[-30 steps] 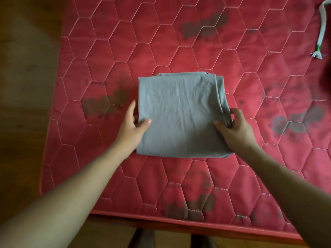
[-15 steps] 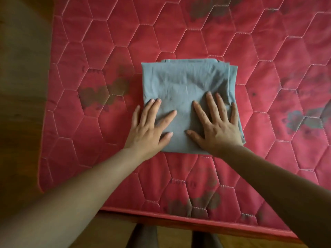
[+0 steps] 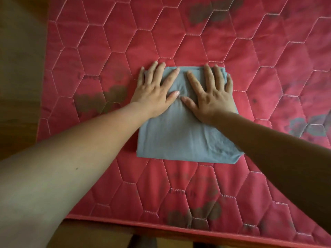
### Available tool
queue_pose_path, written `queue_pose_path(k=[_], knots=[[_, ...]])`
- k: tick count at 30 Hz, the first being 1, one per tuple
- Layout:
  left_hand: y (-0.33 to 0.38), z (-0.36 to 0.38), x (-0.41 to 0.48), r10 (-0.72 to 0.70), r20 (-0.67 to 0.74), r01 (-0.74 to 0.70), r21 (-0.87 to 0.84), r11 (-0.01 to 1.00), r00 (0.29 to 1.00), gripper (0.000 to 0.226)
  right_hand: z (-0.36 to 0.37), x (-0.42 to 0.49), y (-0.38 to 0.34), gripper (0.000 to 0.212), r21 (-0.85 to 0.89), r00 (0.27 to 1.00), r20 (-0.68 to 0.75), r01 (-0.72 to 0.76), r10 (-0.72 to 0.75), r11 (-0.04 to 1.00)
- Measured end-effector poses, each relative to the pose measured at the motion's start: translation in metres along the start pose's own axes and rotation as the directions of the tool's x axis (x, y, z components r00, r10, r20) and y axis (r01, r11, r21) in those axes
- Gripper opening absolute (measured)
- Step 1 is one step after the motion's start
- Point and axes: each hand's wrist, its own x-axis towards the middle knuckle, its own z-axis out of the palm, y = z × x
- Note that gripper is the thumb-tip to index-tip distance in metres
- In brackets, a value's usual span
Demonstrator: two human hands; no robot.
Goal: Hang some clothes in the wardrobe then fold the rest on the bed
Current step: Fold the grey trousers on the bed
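A grey garment (image 3: 180,138), folded into a compact rectangle, lies flat on the red quilted mattress (image 3: 250,77). My left hand (image 3: 155,90) rests palm down on its far left corner, fingers spread, some fingertips reaching past the cloth onto the mattress. My right hand (image 3: 211,93) lies palm down on the far right part of the garment, fingers spread. Neither hand grips the cloth. Both forearms cross the near part of the mattress and hide the garment's side edges in places.
The mattress carries dark stains and hexagon stitching. Its near edge (image 3: 161,228) and left edge border a brown wooden floor (image 3: 19,68). Dark shapes show below the near edge.
Both flat hands have slid away from me, from the near half of the folded garment to its far end. One second ago they were holding its side edges.
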Motion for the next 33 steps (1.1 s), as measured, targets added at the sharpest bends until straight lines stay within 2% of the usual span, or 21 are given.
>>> queue_pose_path(k=[4,7,8,10,12,15,17,18,20,22,24,26,29,31,33], knots=[[0.011,-0.016,-0.026,0.007,0.003,-0.007,0.058,0.998,1.000,0.077,-0.018,-0.021,0.003,0.074,0.037,0.998,0.055,0.035,-0.037,0.999],[0.019,-0.025,-0.054,-0.012,0.219,0.034,-0.093,0.995,0.976,0.083,-0.027,-0.056,0.011,0.088,0.128,0.977,0.214,-0.009,-0.019,0.992],[0.021,-0.028,-0.061,-0.001,0.320,0.056,-0.160,0.986,0.947,0.077,-0.029,-0.068,0.012,0.088,0.098,0.966,0.258,-0.002,-0.024,0.995],[0.026,-0.035,-0.071,0.050,0.492,0.103,-0.280,0.955,0.869,0.050,-0.032,-0.088,0.012,0.081,-0.007,0.950,0.305,0.075,-0.069,0.997],[0.032,-0.040,-0.082,0.110,0.584,0.122,-0.343,0.931,0.804,0.032,-0.033,-0.102,0.009,0.071,-0.057,0.924,0.368,0.129,-0.099,0.990],[0.042,-0.052,-0.101,0.192,0.649,0.102,-0.386,0.917,0.736,0.025,-0.039,-0.117,0.007,0.049,0.076,0.836,0.531,0.113,-0.136,0.991],[0.046,-0.064,-0.112,0.235,0.632,0.056,-0.405,0.912,0.738,0.025,-0.055,-0.123,0.009,0.042,0.217,0.766,0.624,0.021,-0.155,0.976],[0.046,-0.073,-0.114,0.247,0.609,0.044,-0.421,0.906,0.754,0.024,-0.066,-0.123,0.011,0.042,0.249,0.755,0.638,-0.017,-0.151,0.968],[0.041,-0.100,-0.108,0.230,0.536,0.045,-0.451,0.891,0.813,0.022,-0.097,-0.116,0.018,0.039,0.273,0.811,0.567,-0.022,-0.142,0.962],[0.030,-0.141,-0.091,0.161,0.389,0.040,-0.461,0.886,0.907,0.024,-0.137,-0.099,0.028,0.027,0.244,0.922,0.367,0.031,-0.122,0.969],[0.020,-0.190,-0.073,0.093,0.167,-0.009,-0.445,0.896,0.981,0.029,-0.186,-0.082,0.037,0.020,0.219,0.985,0.135,0.071,-0.103,0.973],[0.015,-0.227,-0.063,0.097,-0.031,-0.101,-0.372,0.922,0.995,0.035,-0.226,-0.071,0.042,0.023,0.184,0.992,-0.035,0.126,-0.122,0.975],[0.019,-0.237,-0.067,0.156,-0.217,-0.204,-0.217,0.955,0.963,0.036,-0.234,-0.072,0.043,0.036,0.051,0.951,-0.228,0.228,-0.211,0.972],[0.026,-0.213,-0.079,0.161,-0.249,-0.187,-0.087,0.978,0.955,0.040,-0.208,-0.084,0.037,0.038,-0.043,0.937,-0.274,0.215,-0.219,0.976],[0.035,-0.170,-0.098,0.158,-0.254,-0.163,0.000,0.987,0.954,0.044,-0.167,-0.104,0.028,0.030,-0.077,0.936,-0.282,0.196,-0.210,0.978]])
